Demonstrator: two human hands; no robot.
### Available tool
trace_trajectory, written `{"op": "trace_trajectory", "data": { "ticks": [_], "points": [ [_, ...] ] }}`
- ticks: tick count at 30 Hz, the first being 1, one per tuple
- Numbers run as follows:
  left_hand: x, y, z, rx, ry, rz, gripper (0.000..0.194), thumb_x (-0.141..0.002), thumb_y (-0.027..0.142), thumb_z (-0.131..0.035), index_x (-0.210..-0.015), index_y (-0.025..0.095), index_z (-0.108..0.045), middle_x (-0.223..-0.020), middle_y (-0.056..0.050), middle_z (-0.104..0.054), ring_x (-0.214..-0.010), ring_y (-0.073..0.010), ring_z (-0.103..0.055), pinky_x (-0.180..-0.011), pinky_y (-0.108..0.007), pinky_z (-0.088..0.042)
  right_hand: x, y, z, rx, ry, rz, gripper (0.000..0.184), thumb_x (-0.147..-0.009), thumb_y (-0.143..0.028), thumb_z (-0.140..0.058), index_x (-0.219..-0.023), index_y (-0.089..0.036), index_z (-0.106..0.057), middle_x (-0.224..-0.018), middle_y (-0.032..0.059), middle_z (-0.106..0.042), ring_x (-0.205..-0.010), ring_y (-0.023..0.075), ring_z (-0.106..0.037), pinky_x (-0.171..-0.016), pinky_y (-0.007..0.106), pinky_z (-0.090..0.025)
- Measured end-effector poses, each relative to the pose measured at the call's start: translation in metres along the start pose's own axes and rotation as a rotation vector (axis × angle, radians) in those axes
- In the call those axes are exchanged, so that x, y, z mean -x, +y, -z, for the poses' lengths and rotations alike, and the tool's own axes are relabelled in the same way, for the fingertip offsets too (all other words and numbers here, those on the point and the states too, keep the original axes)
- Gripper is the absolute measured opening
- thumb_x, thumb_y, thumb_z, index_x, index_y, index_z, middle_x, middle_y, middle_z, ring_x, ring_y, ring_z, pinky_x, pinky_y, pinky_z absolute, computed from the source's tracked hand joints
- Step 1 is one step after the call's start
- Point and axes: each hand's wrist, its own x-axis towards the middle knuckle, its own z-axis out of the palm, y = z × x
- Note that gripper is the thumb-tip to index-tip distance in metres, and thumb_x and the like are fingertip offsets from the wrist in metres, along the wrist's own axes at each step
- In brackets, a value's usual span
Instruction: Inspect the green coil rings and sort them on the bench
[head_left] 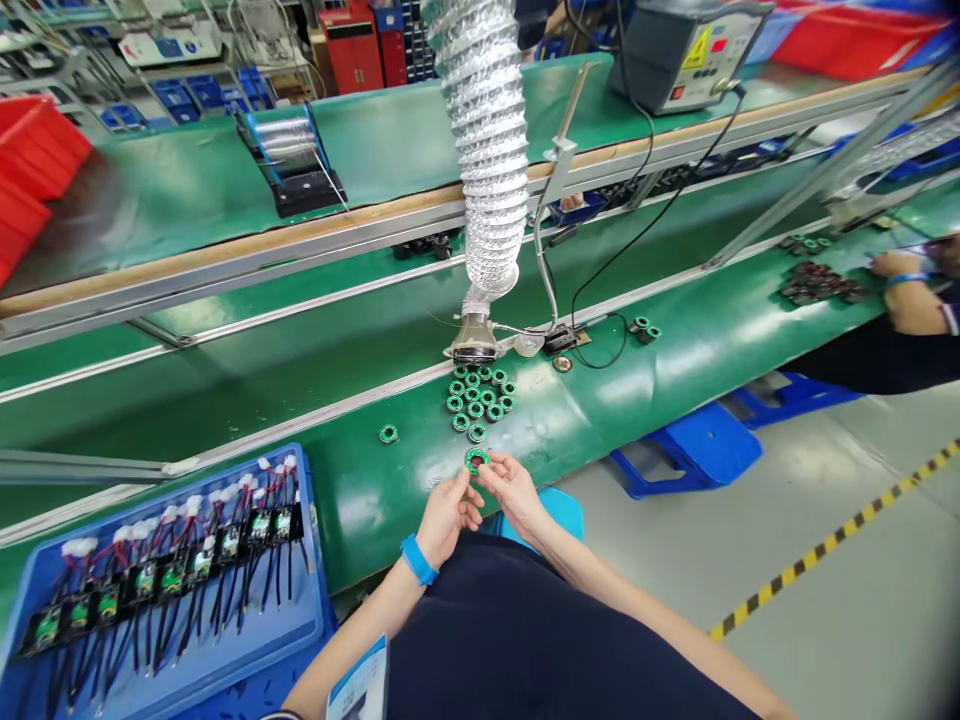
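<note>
Meeting at the bench edge, left hand and right hand pinch one green ring.

The green counter carries a cluster of green rings, one stray ring, and a blue tray of wired boards.

I have both forearms reaching forward from my lap toward the desk edge, bare from the elbow down. My left hand sits just short of that edge, palm turned inward, fingers curled, thumb and fingertips pinched up at the top; a blue band wraps its wrist. My right hand is just beside it, nearer the edge, palm facing left, fingers bent and tips meeting the left hand's. The two hands touch at the fingertips, wrists apart, forming a narrow wedge.
</note>
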Motion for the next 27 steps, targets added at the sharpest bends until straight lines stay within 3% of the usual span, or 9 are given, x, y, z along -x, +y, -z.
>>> {"op": "trace_trajectory", "data": {
  "ticks": [4,7,9,11,13,15,18,21,27],
  "points": [
    [-0.03,-0.003,0.015,-0.567,0.056,-0.161,0.056,-0.092,0.067,-0.035,-0.085,0.014,-0.055,-0.076,-0.005,-0.063,-0.054,-0.0121,-0.06,-0.051,-0.025,-0.051,-0.018,0.012,0.014,-0.024,0.097,-0.054,0.054,-0.053,-0.034,-0.091,-0.096,-0.014,-0.066,-0.091,0.0085,-0.073,-0.092,0.0243,-0.069,-0.085,0.037,-0.056],
    [-0.059,0.009,0.056,-0.85,0.221,-0.276,0.042,-0.091,0.054,-0.046,-0.084,0.015,-0.059,-0.086,-0.008,-0.064,-0.079,-0.0189,-0.065,-0.077,-0.036,-0.055,-0.038,0.028,0.036,-0.034,0.219,-0.123,0.047,-0.055,-0.033,-0.091,-0.091,-0.014,-0.067,-0.09,0.0077,-0.073,-0.086,0.0212,-0.069,-0.083,0.033,-0.058],
    [-0.074,0.024,0.093,-0.94,0.38,-0.342,0.028,-0.086,0.042,-0.059,-0.094,0.015,-0.062,-0.109,-0.012,-0.06,-0.11,-0.0258,-0.057,-0.101,-0.045,-0.044,-0.055,0.04,0.055,-0.016,0.316,-0.191,0.038,-0.059,-0.03,-0.088,-0.086,-0.013,-0.067,-0.086,0.009,-0.073,-0.08,0.0186,-0.069,-0.08,0.029,-0.059],
    [-0.083,0.041,0.13,-1.024,0.51,-0.389,0.031,-0.085,0.032,-0.061,-0.111,0.015,-0.059,-0.13,-0.015,-0.048,-0.132,-0.0304,-0.038,-0.115,-0.05,-0.027,-0.072,0.048,0.074,0.022,0.4,-0.249,0.03,-0.063,-0.026,-0.086,-0.081,-0.012,-0.066,-0.08,0.0105,-0.072,-0.075,0.0182,-0.069,-0.075,0.028,-0.059],
    [-0.092,0.055,0.158,-1.083,0.557,-0.399,0.038,-0.085,0.026,-0.059,-0.121,0.016,-0.055,-0.136,-0.016,-0.042,-0.138,-0.0304,-0.029,-0.118,-0.051,-0.02,-0.088,0.052,0.088,0.064,0.46,-0.264,0.026,-0.067,-0.024,-0.084,-0.077,-0.012,-0.064,-0.073,0.0091,-0.07,-0.07,0.018,-0.068,-0.071,0.03,-0.06],
    [-0.103,0.062,0.174,-1.13,0.523,-0.387,0.044,-0.083,0.021,-0.061,-0.125,0.018,-0.053,-0.132,-0.014,-0.045,-0.135,-0.0282,-0.034,-0.118,-0.048,-0.022,-0.102,0.053,0.094,0.102,0.496,-0.233,0.023,-0.072,-0.025,-0.08,-0.076,-0.012,-0.061,-0.068,0.0047,-0.067,-0.067,0.0161,-0.066,-0.071,0.031,-0.06],
    [-0.122,0.062,0.181,-1.174,0.432,-0.347,0.051,-0.078,0.012,-0.062,-0.128,0.021,-0.052,-0.122,-0.01,-0.051,-0.12,-0.023,-0.049,-0.11,-0.039,-0.036,-0.124,0.049,0.093,0.174,0.513,-0.144,0.021,-0.084,-0.03,-0.071,-0.084,-0.012,-0.061,-0.071,0.0004,-0.064,-0.067,0.0128,-0.064,-0.071,0.032,-0.059],
    [-0.133,0.057,0.182,-1.188,0.407,-0.306,0.047,-0.079,0.01,-0.058,-0.124,0.02,-0.054,-0.11,-0.008,-0.055,-0.106,-0.0199,-0.056,-0.097,-0.033,-0.045,-0.142,0.039,0.088,0.274,0.502,-0.056,0.027,-0.091,-0.038,-0.063,-0.095,-0.012,-0.062,-0.084,0.0021,-0.065,-0.072,0.0131,-0.063,-0.07,0.031,-0.056],
    [-0.118,0.037,0.174,-1.15,0.485,-0.292,0.034,-0.07,0.022,-0.071,-0.101,0.017,-0.058,-0.093,-0.006,-0.058,-0.089,-0.0202,-0.059,-0.084,-0.031,-0.046,-0.145,0.023,0.086,0.449,0.491,0.039,0.034,-0.092,-0.045,-0.058,-0.103,-0.013,-0.062,-0.094,0.0052,-0.064,-0.08,0.0155,-0.062,-0.075,0.034,-0.054]
  ]
}}
